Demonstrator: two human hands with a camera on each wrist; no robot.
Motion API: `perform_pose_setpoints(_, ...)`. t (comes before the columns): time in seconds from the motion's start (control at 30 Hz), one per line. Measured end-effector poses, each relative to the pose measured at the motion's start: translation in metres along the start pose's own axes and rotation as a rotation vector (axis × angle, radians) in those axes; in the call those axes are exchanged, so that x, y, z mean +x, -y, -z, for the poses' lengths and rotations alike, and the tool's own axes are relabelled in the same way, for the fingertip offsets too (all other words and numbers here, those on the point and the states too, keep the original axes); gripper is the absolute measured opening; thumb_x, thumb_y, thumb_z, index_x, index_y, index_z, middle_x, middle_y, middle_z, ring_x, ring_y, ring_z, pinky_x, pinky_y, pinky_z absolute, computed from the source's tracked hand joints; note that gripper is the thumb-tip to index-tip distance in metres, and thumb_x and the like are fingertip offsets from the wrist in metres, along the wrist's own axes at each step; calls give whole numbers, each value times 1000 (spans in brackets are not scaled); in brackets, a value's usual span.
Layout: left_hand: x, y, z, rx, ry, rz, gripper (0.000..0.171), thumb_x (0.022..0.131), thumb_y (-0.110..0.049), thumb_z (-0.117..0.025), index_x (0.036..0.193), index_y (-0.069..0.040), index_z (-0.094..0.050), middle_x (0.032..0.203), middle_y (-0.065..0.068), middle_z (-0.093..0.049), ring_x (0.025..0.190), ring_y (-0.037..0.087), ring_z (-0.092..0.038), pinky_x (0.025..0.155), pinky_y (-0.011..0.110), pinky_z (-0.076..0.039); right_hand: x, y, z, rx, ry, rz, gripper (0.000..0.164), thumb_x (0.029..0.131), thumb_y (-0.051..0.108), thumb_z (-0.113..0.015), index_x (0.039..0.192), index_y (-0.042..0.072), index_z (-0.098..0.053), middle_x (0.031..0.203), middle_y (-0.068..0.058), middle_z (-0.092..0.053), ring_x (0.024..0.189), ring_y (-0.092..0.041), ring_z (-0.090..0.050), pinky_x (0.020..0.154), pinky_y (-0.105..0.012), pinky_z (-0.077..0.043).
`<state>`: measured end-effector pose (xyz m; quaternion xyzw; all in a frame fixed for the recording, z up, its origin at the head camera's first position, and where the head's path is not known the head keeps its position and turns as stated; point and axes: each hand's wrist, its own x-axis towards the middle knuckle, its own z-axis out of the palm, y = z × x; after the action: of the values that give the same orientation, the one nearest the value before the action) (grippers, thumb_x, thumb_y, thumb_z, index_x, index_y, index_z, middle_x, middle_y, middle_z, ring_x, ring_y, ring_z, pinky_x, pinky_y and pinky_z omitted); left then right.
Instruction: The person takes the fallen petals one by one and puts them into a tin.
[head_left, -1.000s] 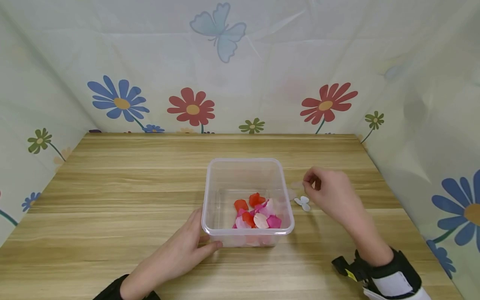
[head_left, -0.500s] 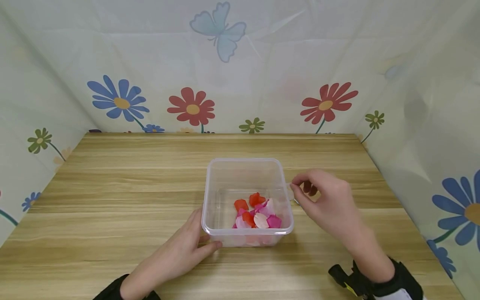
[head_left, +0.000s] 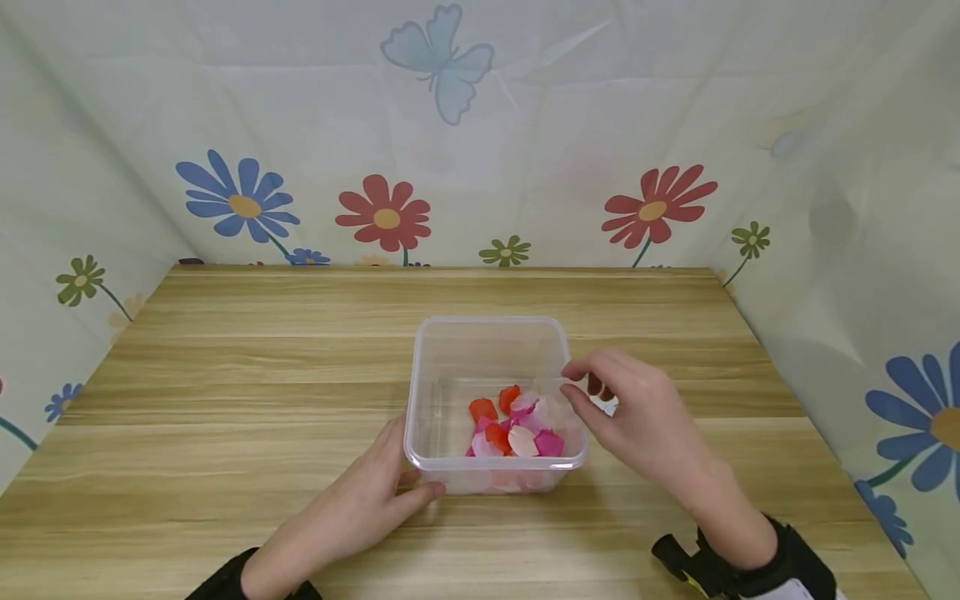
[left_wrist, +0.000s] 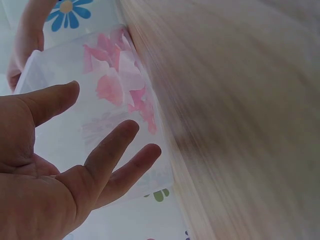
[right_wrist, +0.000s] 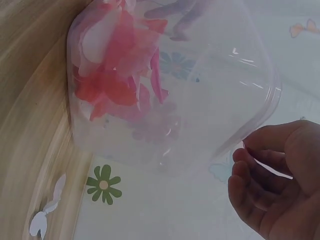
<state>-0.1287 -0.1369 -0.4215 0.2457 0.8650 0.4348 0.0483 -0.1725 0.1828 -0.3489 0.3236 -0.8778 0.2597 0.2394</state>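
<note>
A clear square plastic container stands on the wood-grain table, with red, magenta and pale pink petals heaped inside. My left hand rests against its near left corner; in the left wrist view those fingers are spread and fairly straight beside the wall. Over the right rim hovers my right hand, thumb and forefinger slightly apart, with no petal seen between them. Partly behind that hand, a small white lobed petal piece lies on the table; the right wrist view shows this white piece better.
A light wood-grain table spreads around the container. White curtains printed with flowers and a butterfly stand behind it and on both sides. Black bands circle both wrists.
My right hand moved left from the table to the container's right rim and let go of a pale petal, which now lies on the heap inside. The left hand stayed still.
</note>
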Motion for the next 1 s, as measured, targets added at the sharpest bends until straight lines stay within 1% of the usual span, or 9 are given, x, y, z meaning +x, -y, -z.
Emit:
perform_pose_setpoints(0.13, 0, 0, 0, 3, 0, -1, 84, 92, -10, -78, 158, -1, -25, 149, 20, -42, 132, 33, -50, 101, 40, -52, 1, -6, 2, -41, 0, -51, 23, 80, -4, -84, 97, 6, -72, 86, 0, -68, 72, -11, -58, 58, -28, -54)
perform_pose_setpoints(0.23, 0, -1, 0, 10, -2, -3, 85, 92, -10, -78, 158, -1, -25, 150, 20, -42, 133, 33, -49, 102, 41, -51, 1, -13, 2, -88, 35, -133, 19, 83, -3, -82, 97, 5, -72, 86, -2, -69, 71, -14, -59, 57, -31, -53)
perform_pose_setpoints(0.33, 0, -1, 0, 22, -5, -4, 85, 92, -10, -78, 158, -1, -25, 150, 20, -42, 133, 32, -49, 103, 42, -50, 1, -21, 1, -118, 98, -219, 14, 86, 0, -80, 95, 6, -72, 85, -3, -68, 71, -18, -60, 58, -32, -52)
perform_pose_setpoints(0.43, 0, -1, 1, 24, -7, -1, 85, 92, -11, -78, 158, -2, -26, 150, 20, -42, 133, 31, -50, 103, 41, -50, 2, -28, 1, -120, 173, -291, 10, 88, 2, -78, 93, 7, -72, 83, -2, -67, 71, -19, -60, 59, -34, -52)
perform_pose_setpoints(0.63, 0, -1, 1, 11, 0, 9, 85, 93, -12, -78, 159, -3, -25, 151, 19, -41, 133, 31, -49, 102, 40, -51, 1, -45, -2, -108, 354, -403, 10, 87, 4, -78, 95, 5, -72, 87, -5, -69, 78, -23, -64, 65, -41, -56)
perform_pose_setpoints(0.73, 0, -1, 1, 28, -3, 7, 85, 92, -12, -78, 158, -3, -26, 151, 19, -41, 134, 32, -48, 105, 43, -49, 0, -53, -5, -102, 441, -441, 12, 86, 3, -77, 97, 3, -71, 89, -8, -69, 80, -25, -64, 69, -44, -56)
perform_pose_setpoints(0.83, 0, -1, 1, 36, -3, 3, 84, 92, -12, -79, 157, -2, -27, 151, 19, -42, 135, 32, -48, 107, 46, -46, -2, -61, -9, -102, 527, -462, 12, 86, 2, -76, 97, 3, -71, 90, -8, -68, 81, -24, -62, 72, -46, -55)
perform_pose_setpoints(0.93, 1, -1, 1, 38, -2, 3, 84, 92, -12, -79, 157, -2, -27, 150, 19, -43, 135, 31, -47, 108, 46, -45, -4, -66, -13, -108, 580, -454, 13, 84, 1, -76, 96, 4, -70, 91, -8, -68, 82, -24, -61, 74, -47, -55)
perform_pose_setpoints(1.0, 1, -1, 1, 39, -2, 2, 83, 92, -12, -79, 157, -2, -27, 150, 19, -43, 135, 32, -47, 109, 47, -44, -5, -69, -15, -115, 595, -443, 15, 82, 1, -75, 96, 4, -70, 91, -8, -68, 83, -24, -62, 74, -47, -55)
